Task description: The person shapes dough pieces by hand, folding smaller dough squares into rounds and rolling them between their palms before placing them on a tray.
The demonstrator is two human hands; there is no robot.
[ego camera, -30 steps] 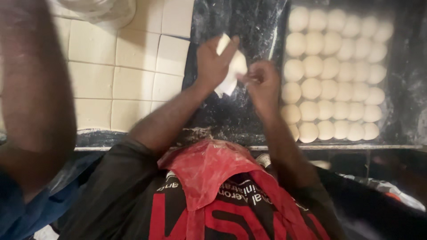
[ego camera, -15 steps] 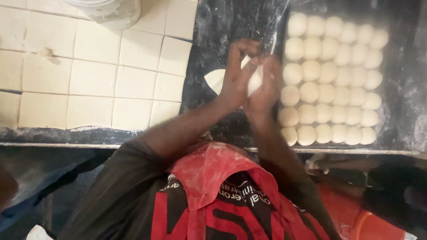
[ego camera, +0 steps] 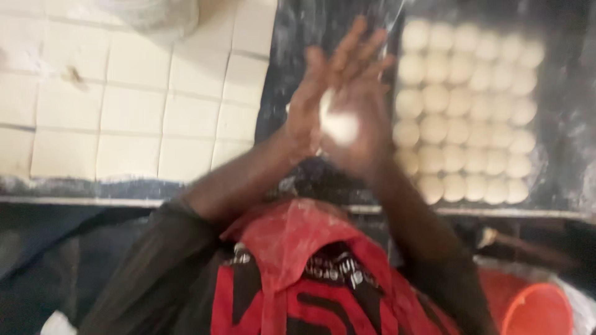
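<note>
A pale lump of dough [ego camera: 338, 123] is pressed between my two palms above the dark floured worktop [ego camera: 292, 37]. My left hand [ego camera: 310, 105] lies against its left side, fingers stretched upward. My right hand [ego camera: 366, 105] covers its right side, fingers spread and blurred. Most of the dough is hidden between the palms. Just right of my hands, several round dough balls [ego camera: 465, 111] sit in rows on the dark surface.
A slab of pale dough cut into squares [ego camera: 130, 105] fills the left of the counter. The counter's front edge [ego camera: 93, 198] runs across below it. An orange bucket [ego camera: 537, 307] stands at the lower right.
A second ago my hands held a flat piece of dough apart. They closed together on it, and now the palms are pressed flat with the fingers stretched out.
</note>
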